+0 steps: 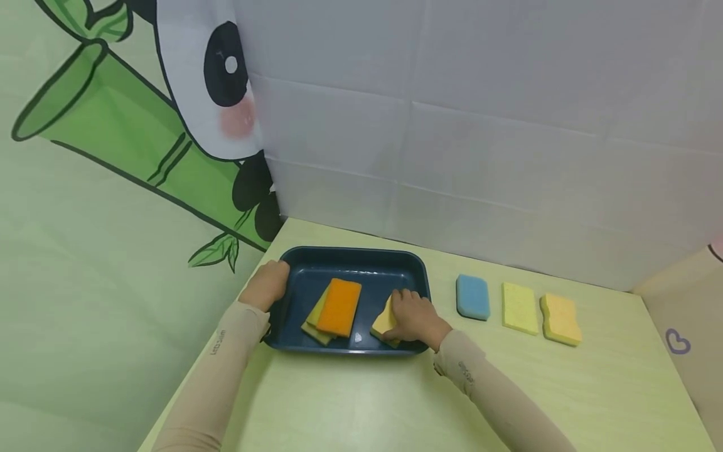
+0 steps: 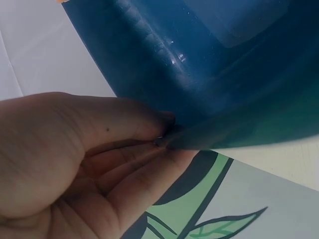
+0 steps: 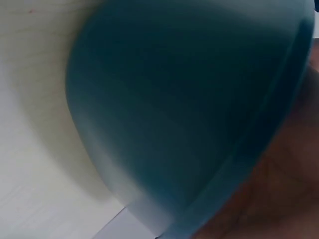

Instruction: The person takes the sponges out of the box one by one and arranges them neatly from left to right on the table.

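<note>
Yellow sponge (image 1: 382, 321) is sitting in the right end of the tray (image 1: 299, 294), my right hand (image 1: 417, 318) gripping it, fingers curled; my left hand (image 1: 268, 286) is pinching the tray's left rim. I'm risking the orange sponge (image 1: 341, 306) slipping off the mid-tray sponges (image 1: 316, 314) if I jerk that rim.

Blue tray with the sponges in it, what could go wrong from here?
The left hand pinches one end of the blue tray, so a tug might shift or tip it. The orange sponge lies askew on others and could slide off. The right hand, holding a yellow sponge, might bump the tray on its way out.
</note>
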The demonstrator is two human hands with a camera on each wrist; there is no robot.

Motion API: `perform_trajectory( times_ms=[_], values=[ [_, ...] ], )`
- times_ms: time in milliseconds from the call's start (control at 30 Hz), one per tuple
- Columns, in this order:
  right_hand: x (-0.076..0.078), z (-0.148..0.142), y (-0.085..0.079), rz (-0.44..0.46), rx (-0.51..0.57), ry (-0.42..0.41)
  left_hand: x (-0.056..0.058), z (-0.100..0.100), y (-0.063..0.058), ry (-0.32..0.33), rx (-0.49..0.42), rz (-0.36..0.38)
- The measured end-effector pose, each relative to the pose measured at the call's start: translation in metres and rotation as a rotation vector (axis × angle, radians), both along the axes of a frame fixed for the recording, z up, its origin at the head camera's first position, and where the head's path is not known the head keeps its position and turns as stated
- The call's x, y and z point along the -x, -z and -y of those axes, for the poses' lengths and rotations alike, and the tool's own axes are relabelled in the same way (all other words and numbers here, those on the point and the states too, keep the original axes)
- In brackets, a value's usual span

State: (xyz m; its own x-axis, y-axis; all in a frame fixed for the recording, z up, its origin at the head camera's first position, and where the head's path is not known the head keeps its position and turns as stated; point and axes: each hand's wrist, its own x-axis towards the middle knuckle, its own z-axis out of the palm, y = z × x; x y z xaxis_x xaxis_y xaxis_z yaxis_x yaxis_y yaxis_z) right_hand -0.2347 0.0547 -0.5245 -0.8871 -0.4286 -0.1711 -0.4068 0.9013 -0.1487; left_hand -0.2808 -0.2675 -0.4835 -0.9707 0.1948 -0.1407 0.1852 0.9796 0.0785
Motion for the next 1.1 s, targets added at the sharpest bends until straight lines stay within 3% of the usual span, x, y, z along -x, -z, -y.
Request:
perform_trajectory(
  times_ms=[100,600,800,1100],
  values=[
    [0.002,-0.013,0.004,-0.003,-0.007,-0.012,-0.002,-0.013,0.002,-0.017,-0.006,0.002],
    [0.003,-0.009,0.008,-0.028,-0.038,-0.036,-0.002,-0.011,0.001,-0.024,-0.002,0.017],
    [-0.005,0.000,0.005,-0.033,-0.017,-0.042,-0.004,-0.003,-0.001,-0.002,-0.006,0.019],
    [-0.021,0.009,-0.008,-0.045,-0.004,-0.124,-0.006,0.009,-0.002,0.031,-0.008,0.026]
  ],
)
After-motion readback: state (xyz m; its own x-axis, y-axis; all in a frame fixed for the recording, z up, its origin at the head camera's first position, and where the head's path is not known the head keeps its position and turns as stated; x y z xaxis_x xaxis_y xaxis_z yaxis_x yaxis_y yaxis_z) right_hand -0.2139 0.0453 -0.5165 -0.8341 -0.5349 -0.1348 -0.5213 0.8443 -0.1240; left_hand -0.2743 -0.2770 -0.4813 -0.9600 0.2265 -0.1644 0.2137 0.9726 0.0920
